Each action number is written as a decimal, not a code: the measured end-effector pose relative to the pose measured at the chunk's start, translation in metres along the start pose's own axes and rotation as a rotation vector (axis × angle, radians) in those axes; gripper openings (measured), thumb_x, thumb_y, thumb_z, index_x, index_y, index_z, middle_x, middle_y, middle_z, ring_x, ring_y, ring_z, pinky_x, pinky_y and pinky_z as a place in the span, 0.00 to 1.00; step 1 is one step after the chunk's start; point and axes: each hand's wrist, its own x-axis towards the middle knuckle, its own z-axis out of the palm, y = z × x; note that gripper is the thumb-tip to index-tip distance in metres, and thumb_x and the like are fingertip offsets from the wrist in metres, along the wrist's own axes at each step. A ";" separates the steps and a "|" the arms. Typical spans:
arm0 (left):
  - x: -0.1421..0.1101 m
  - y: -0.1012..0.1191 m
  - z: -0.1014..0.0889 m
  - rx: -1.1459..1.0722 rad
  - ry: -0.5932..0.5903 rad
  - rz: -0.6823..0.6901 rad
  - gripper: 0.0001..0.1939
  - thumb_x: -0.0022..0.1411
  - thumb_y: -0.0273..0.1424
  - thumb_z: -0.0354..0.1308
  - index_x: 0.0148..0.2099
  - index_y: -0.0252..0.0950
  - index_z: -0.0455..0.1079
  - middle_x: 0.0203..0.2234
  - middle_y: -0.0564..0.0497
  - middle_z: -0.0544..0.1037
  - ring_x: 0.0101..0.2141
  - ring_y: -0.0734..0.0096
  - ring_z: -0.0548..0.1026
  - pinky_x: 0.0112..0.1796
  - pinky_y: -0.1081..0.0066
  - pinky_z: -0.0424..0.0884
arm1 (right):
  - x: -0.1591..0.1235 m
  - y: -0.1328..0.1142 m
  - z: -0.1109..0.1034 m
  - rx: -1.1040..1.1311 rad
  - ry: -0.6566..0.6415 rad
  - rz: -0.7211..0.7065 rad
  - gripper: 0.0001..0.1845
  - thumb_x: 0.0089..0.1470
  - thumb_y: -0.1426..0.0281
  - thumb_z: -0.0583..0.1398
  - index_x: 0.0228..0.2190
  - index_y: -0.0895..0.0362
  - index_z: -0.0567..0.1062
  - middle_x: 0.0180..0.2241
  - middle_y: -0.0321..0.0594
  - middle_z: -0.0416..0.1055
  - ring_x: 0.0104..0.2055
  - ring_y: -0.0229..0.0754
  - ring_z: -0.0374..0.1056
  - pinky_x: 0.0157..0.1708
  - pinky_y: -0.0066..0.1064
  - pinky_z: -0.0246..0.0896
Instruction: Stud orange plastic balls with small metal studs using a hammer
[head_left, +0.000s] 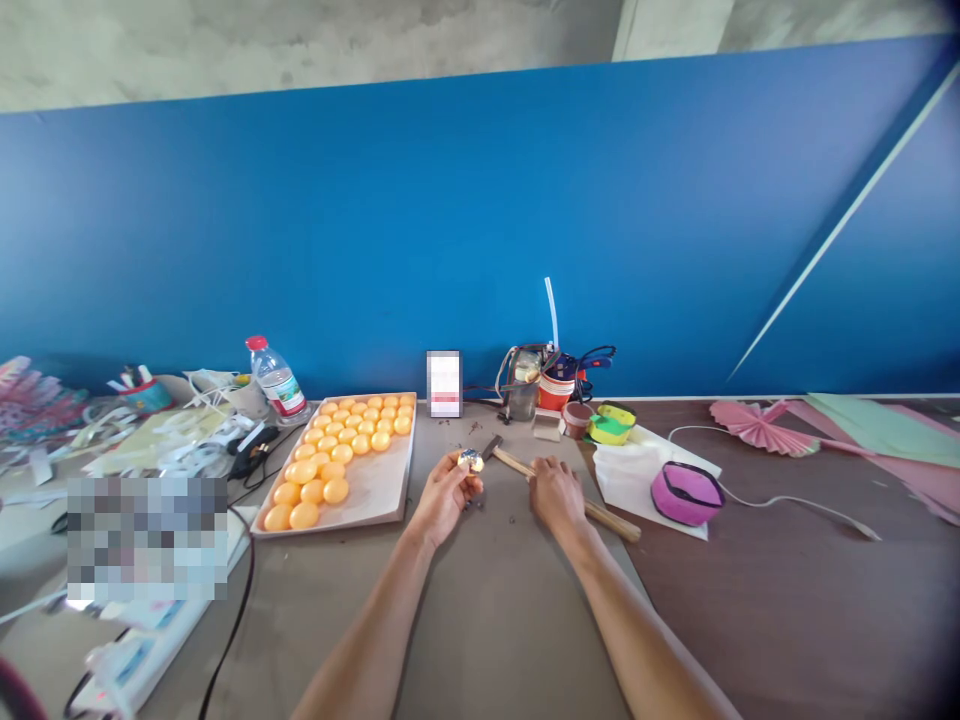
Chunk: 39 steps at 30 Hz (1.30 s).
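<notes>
A small, round, shiny silvery piece (471, 461) is pinched between the thumb and fingers of my left hand (448, 492); its exact kind is unclear. My right hand (556, 492) lies over the wooden handle of a hammer (613, 521), fingers curled down around it. The hammer's dark head points left, close to my left hand, and the handle's end sticks out to the right below my right wrist. Small dark bits lie scattered on the grey mat (510, 600) beneath and beyond my hands.
Left stands a shallow tray (379, 487) with several orange balls, a bottle (277, 380) behind it. A phone (445, 385) leans at the back. Beyond the hammer are a jar (520, 395) and red bucket (556, 392); right, a purple pouch (686, 494). Cables and clutter fill the left.
</notes>
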 end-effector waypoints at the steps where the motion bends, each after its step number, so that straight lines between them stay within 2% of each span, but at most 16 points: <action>1: 0.000 0.000 -0.001 -0.013 0.009 0.003 0.12 0.52 0.33 0.60 0.39 0.34 0.66 0.31 0.50 0.73 0.25 0.79 0.70 0.30 0.74 0.67 | 0.001 0.000 0.000 0.005 0.014 -0.005 0.09 0.53 0.73 0.52 0.35 0.58 0.71 0.35 0.48 0.69 0.37 0.47 0.64 0.34 0.34 0.49; 5: 0.004 0.003 -0.006 -0.082 0.076 0.001 0.11 0.52 0.34 0.60 0.37 0.35 0.66 0.31 0.51 0.74 0.25 0.79 0.70 0.30 0.74 0.67 | 0.002 -0.004 -0.011 0.103 0.168 -0.044 0.12 0.57 0.71 0.47 0.34 0.58 0.70 0.31 0.46 0.69 0.34 0.45 0.64 0.33 0.34 0.50; 7: 0.006 0.003 -0.009 -0.107 0.107 0.000 0.11 0.52 0.34 0.60 0.36 0.35 0.66 0.31 0.51 0.74 0.24 0.80 0.70 0.30 0.74 0.67 | -0.001 -0.008 -0.020 0.204 0.292 -0.118 0.13 0.58 0.71 0.46 0.34 0.58 0.69 0.31 0.46 0.69 0.34 0.44 0.63 0.34 0.34 0.51; 9: 0.007 0.003 -0.011 -0.120 0.122 0.019 0.10 0.52 0.33 0.59 0.36 0.34 0.66 0.31 0.51 0.74 0.25 0.80 0.70 0.30 0.75 0.67 | -0.004 -0.012 -0.028 0.314 0.359 -0.228 0.13 0.58 0.71 0.45 0.33 0.58 0.68 0.30 0.45 0.68 0.34 0.45 0.63 0.34 0.35 0.51; 12: 0.008 0.002 -0.013 -0.128 0.129 0.047 0.09 0.53 0.33 0.59 0.35 0.34 0.66 0.31 0.51 0.74 0.25 0.80 0.70 0.30 0.75 0.67 | -0.009 -0.018 -0.031 0.375 0.341 -0.335 0.13 0.57 0.72 0.45 0.31 0.57 0.68 0.28 0.45 0.68 0.33 0.44 0.62 0.34 0.34 0.51; 15: 0.008 0.003 -0.013 -0.140 0.158 0.024 0.09 0.52 0.33 0.59 0.35 0.34 0.65 0.30 0.51 0.74 0.25 0.79 0.70 0.30 0.74 0.67 | -0.010 -0.019 -0.028 0.318 0.296 -0.376 0.12 0.57 0.72 0.46 0.29 0.57 0.68 0.26 0.42 0.67 0.31 0.43 0.61 0.33 0.33 0.50; 20: 0.007 0.005 -0.013 -0.171 0.115 0.055 0.09 0.54 0.33 0.58 0.36 0.34 0.66 0.31 0.50 0.74 0.25 0.79 0.70 0.31 0.74 0.67 | -0.008 -0.016 -0.028 0.326 0.440 -0.380 0.11 0.56 0.73 0.46 0.33 0.59 0.68 0.30 0.44 0.68 0.34 0.43 0.62 0.34 0.33 0.50; 24: 0.007 0.004 -0.013 -0.143 0.128 0.037 0.10 0.52 0.34 0.60 0.34 0.34 0.66 0.31 0.51 0.74 0.25 0.80 0.69 0.30 0.75 0.67 | -0.008 -0.019 -0.027 0.266 0.396 -0.404 0.10 0.56 0.73 0.48 0.30 0.58 0.68 0.28 0.41 0.67 0.32 0.41 0.61 0.34 0.31 0.49; 27: 0.007 0.004 -0.014 -0.148 0.120 0.035 0.10 0.52 0.33 0.61 0.35 0.34 0.67 0.31 0.51 0.74 0.25 0.80 0.70 0.30 0.75 0.67 | -0.008 -0.020 -0.026 0.222 0.397 -0.377 0.09 0.56 0.73 0.49 0.30 0.58 0.69 0.28 0.41 0.68 0.32 0.41 0.61 0.35 0.31 0.48; 32: 0.007 0.005 -0.015 -0.189 0.125 0.038 0.10 0.51 0.33 0.61 0.36 0.34 0.67 0.32 0.50 0.74 0.26 0.79 0.70 0.31 0.74 0.68 | -0.005 -0.014 -0.024 0.202 0.463 -0.231 0.10 0.56 0.71 0.49 0.35 0.58 0.70 0.33 0.43 0.69 0.37 0.43 0.61 0.40 0.33 0.46; 34: 0.007 0.006 -0.015 -0.207 0.145 0.037 0.10 0.52 0.33 0.61 0.36 0.35 0.67 0.31 0.51 0.74 0.25 0.79 0.70 0.31 0.74 0.68 | -0.004 -0.012 -0.021 0.159 0.423 -0.172 0.10 0.56 0.71 0.50 0.35 0.58 0.71 0.32 0.43 0.69 0.38 0.43 0.60 0.41 0.34 0.44; 39: 0.008 0.006 -0.016 -0.231 0.146 0.062 0.10 0.53 0.33 0.60 0.37 0.35 0.66 0.31 0.50 0.74 0.25 0.79 0.70 0.31 0.74 0.68 | -0.002 -0.008 -0.012 0.018 0.228 -0.056 0.10 0.54 0.70 0.52 0.33 0.56 0.72 0.32 0.44 0.69 0.39 0.45 0.60 0.44 0.38 0.41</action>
